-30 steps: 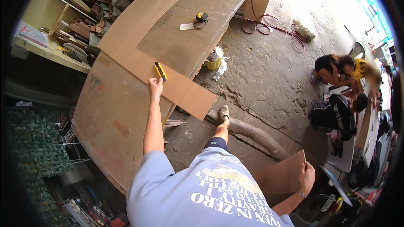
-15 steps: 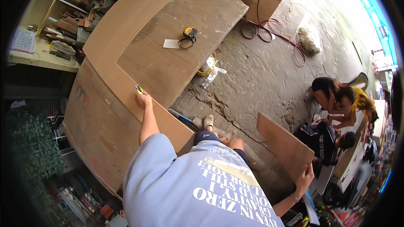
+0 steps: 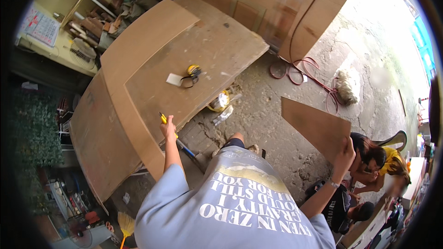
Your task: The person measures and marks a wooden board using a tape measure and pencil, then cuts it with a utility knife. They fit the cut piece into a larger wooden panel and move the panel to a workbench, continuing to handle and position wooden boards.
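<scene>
My left hand [image 3: 169, 129] is closed around a yellow utility knife [image 3: 163, 118], its tip pointing away from me, above the near edge of the worktable. A flat piece of thin plywood [image 3: 316, 127] is out to my right, gripped at its near corner by my right hand [image 3: 344, 156]. On the worktable [image 3: 207, 41] lies a large plywood sheet [image 3: 134, 32] with a rectangular corner cut away. In the cut-out area are a yellow and black tape measure [image 3: 194, 71] and a small white card [image 3: 174, 79].
Beyond the table stands a tall wooden panel [image 3: 318, 23], with a red hose [image 3: 295, 67] coiled at its foot. A yellow roll [image 3: 218, 101] and a whitish bundle [image 3: 347, 86] lie on the floor. Several people [image 3: 364, 203] crouch at the right. A broom [image 3: 125, 223] is at lower left.
My left hand has lifted the knife off the sheet and moved right. My right hand has raised the cut piece higher and farther forward. The view has shifted.
</scene>
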Motion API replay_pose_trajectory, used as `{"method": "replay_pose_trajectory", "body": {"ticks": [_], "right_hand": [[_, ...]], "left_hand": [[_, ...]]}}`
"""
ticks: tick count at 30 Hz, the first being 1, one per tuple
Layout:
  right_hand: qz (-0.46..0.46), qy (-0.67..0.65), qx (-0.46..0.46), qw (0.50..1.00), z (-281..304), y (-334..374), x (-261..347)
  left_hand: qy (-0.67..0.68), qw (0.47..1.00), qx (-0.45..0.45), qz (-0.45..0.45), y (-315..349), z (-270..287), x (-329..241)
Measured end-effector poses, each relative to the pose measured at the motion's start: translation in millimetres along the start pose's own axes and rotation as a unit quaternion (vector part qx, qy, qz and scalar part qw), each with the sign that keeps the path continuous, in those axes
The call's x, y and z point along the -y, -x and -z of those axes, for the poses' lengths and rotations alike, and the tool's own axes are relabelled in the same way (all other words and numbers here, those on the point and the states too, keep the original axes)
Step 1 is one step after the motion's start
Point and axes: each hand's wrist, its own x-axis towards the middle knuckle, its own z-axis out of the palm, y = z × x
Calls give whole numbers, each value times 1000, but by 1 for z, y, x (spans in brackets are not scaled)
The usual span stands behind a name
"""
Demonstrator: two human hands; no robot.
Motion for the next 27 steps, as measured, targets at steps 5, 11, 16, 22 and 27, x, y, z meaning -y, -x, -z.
{"method": "replay_pose_trajectory", "body": {"ticks": [5,11,16,22,27], "right_hand": [[24,36,41,998,-35,-104,-3],[72,54,76,993,-93,-226,19],[57,45,115,991,-150,-322,23],[144,43,167,974,-231,-463,54],[194,48,212,956,-346,-587,86]], "left_hand": [[-12,997,-41,-63,40,-66,-21],[-112,957,-61,-261,7,-149,-48],[-288,918,-138,-233,-9,-222,-59],[-279,927,-233,-94,-23,-250,-49],[-255,938,-233,-36,1,-255,-64]]}}
